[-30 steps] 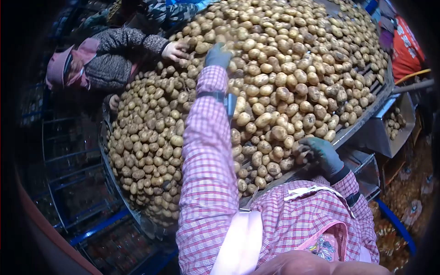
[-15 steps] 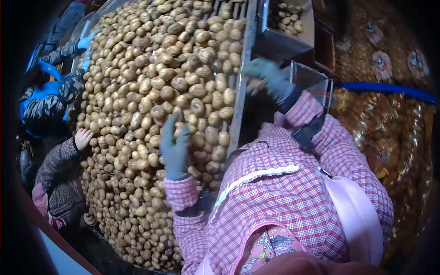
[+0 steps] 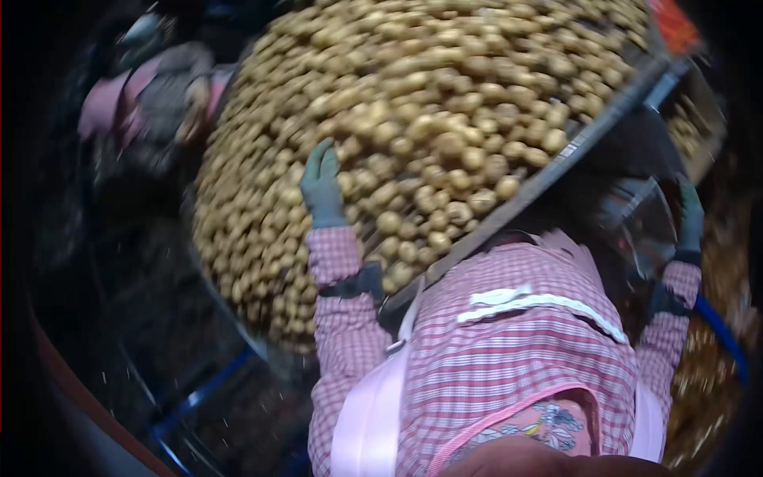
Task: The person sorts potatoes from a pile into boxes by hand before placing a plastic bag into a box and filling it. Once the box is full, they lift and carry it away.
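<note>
Several fingers of the left hand stand out straight, thumb loose, and from where I'm standing they've got hold of nothing. Potatoes lie right under and around those fingertips, with more heaped beyond them; I can't tell whether the glove actually touches any. Holding the hand flat and open like that would suit brushing over a pile better than pinching one piece, I'd say.

Well off to the other side, the right hand is up beside a grey bin, away from the heap. Its fingers look stretched out, but it's edge-on and blurred, so I can't tell if it grips anything. Dark bands circle the sleeves near the wrists, probably to keep the cuffs from sliding.

Farther out, the counter has a raised metal edge, presumably there to stop the heap rolling off onto the wearer. Past its end sits a box with potatoes in it. Across the heap is a co-worker in pink headgear, too blurred to read.
</note>
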`<state>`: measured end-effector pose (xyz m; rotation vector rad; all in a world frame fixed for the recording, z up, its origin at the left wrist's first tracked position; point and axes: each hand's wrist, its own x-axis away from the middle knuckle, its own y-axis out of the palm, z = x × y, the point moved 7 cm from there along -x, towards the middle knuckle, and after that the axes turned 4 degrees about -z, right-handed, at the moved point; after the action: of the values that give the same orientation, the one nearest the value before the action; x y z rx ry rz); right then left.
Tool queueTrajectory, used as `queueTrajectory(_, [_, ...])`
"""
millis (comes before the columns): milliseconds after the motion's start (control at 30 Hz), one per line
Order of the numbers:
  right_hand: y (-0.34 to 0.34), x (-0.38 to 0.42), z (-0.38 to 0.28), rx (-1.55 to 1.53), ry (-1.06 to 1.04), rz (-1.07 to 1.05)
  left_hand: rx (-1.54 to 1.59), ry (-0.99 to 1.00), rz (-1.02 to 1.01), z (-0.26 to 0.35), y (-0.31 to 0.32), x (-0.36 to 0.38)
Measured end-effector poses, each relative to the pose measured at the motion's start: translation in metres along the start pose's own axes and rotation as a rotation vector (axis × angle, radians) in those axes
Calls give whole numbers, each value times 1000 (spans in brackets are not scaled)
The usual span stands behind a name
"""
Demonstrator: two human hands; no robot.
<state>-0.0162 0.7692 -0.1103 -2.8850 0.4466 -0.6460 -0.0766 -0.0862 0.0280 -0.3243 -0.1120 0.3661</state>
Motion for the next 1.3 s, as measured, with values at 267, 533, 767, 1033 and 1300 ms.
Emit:
queueTrajectory(267, [344,30,-151,-152,-118,-720,-142,-24,62,1,-28,11])
queueTrajectory(533, [523,115,-147,-191,257,-1105,-777,-35,84,10,86,-35])
queueTrajectory(767, [558,153,-134,-639,728,-1368,-254,116,-230,29,125,73])
queueTrajectory(1033, [555,157,-131,-204,102,-1420,-741,-47,374,-56,-60,51])
queueTrajectory(1300, [563,175,-124,-357,402,-1408,-101,-278,217,-83,-53,67])
